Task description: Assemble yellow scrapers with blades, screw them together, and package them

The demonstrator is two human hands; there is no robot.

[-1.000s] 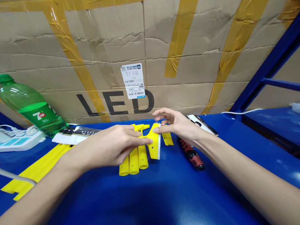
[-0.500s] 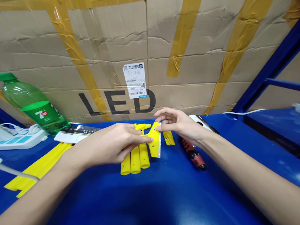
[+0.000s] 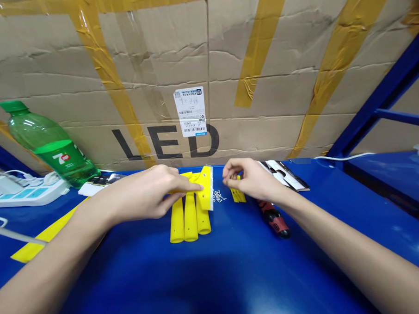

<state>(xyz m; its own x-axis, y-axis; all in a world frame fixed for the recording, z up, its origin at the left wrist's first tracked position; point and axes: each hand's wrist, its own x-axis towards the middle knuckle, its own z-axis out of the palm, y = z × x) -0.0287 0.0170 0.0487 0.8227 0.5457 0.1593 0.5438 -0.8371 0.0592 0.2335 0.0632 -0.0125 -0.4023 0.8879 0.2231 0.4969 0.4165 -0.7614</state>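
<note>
My left hand (image 3: pixel 162 191) is closed on a yellow scraper (image 3: pixel 205 188), with thumb and fingers near its flared head. Two small holes and a pale straight edge show on that head, which faces right. Below it, yellow tubular handles (image 3: pixel 190 222) lie side by side on the blue table, partly covered by the hand. My right hand (image 3: pixel 247 176) hovers just to the right, apart from the scraper, its fingertips pinched together. Whatever they hold, if anything, is too small to make out. Small screws (image 3: pixel 218 196) lie scattered between the hands.
Small yellow pieces (image 3: pixel 238 195) and a red-and-black screwdriver (image 3: pixel 275 221) lie under and beside the right hand. Black-and-white packaging (image 3: pixel 286 174) is behind. On the left are long yellow strips (image 3: pixel 42 236), a green bottle (image 3: pixel 62 156) and a power strip (image 3: pixel 41 194). A cardboard box (image 3: pixel 150 76) stands behind.
My right hand has drawn back from the scraper's head, and its fingers have curled into a pinch. The scraper has shifted slightly left and up with my left hand, uncovering the screws.
</note>
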